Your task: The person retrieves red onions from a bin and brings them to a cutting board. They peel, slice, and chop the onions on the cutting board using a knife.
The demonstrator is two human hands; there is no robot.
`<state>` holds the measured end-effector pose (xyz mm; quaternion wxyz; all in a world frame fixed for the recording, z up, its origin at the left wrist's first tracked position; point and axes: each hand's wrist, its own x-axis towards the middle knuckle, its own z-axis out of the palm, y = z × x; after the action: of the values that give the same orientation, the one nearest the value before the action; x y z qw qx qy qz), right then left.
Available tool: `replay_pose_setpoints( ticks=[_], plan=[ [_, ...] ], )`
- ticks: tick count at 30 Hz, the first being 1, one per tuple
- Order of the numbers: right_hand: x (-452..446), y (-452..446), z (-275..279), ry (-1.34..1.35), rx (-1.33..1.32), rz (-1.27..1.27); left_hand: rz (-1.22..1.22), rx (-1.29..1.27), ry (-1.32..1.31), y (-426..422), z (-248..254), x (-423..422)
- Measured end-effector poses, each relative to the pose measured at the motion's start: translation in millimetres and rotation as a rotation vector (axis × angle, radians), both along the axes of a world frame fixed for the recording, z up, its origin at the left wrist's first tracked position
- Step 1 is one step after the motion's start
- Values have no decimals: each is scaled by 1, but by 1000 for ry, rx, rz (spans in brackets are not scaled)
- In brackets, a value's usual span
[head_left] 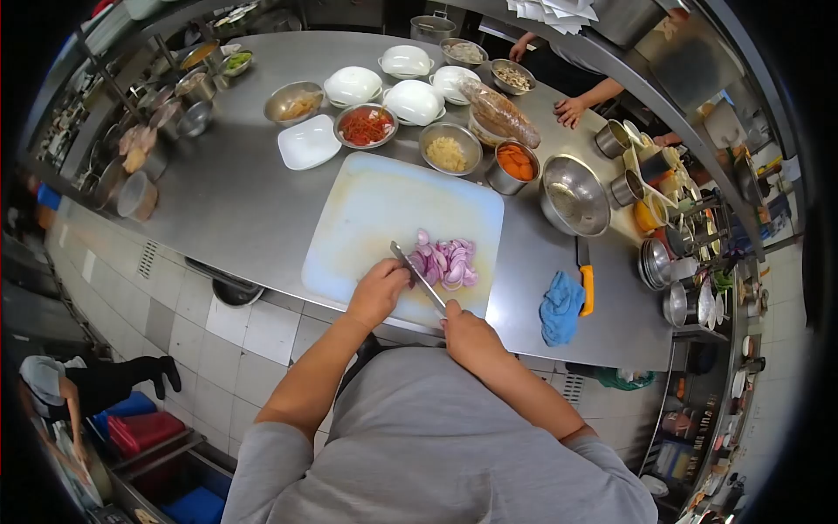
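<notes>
My right hand (pixel 471 334) is closed round the handle of a kitchen knife (pixel 423 279), whose blade slants up and left across the cutting board. Sliced red onion (pixel 449 264) lies in a loose pile just right of the blade. On the blade's other side, my left hand (pixel 380 293) is closed with its fingers curled down near the steel; whatever is under those fingers is hidden. Both hands are over the near part of the white cutting board (pixel 371 201).
Behind the board stand bowls of red strips (pixel 367 127) and chopped pale yellow food (pixel 447 155), and a pot of orange slices (pixel 515 163). A blue cloth (pixel 561 308) and an orange-handled knife (pixel 587 288) lie at right. Another person's hand (pixel 570 111) rests across the counter.
</notes>
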<state>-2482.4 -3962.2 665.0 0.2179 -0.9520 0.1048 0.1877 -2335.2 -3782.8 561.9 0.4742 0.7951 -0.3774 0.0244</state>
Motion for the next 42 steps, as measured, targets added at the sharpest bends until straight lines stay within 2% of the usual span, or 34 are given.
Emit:
replay_pose_setpoints(
  ticks=[3,7,9,12,15,19,21,24,28,30,33,39,42],
  plan=[
    [-5,5,40,-47,-36,7,18,-25,-1,1,-2,-2],
    [0,2,10,31,-13,-10,3,-75,-1,1,-9,0],
    [6,1,2,-27,-58,28,8,-46,-51,2,-9,1],
    [3,10,46,-2,-64,1,8,-66,-72,4,-7,3],
    [3,4,0,13,-4,-13,-2,-47,-96,6,-4,4],
    [7,11,21,-92,-38,9,60,-76,-104,5,-16,2],
    [4,14,37,-87,-22,-17,-17,-70,-83,7,-13,7],
    [12,10,-8,-2,-27,5,35,-65,-95,5,-16,4],
    [11,15,22,-59,-44,20,23,-84,-108,8,-15,5],
    [7,18,27,3,-45,-41,-19,-79,-94,8,-15,8],
    [12,9,-18,-60,7,-12,0,-4,-101,9,-21,7],
    [10,8,32,-82,0,-18,7,-62,-120,8,-22,7],
    [-2,5,52,-8,3,-28,-6,-72,-114,8,-19,6]
  ],
)
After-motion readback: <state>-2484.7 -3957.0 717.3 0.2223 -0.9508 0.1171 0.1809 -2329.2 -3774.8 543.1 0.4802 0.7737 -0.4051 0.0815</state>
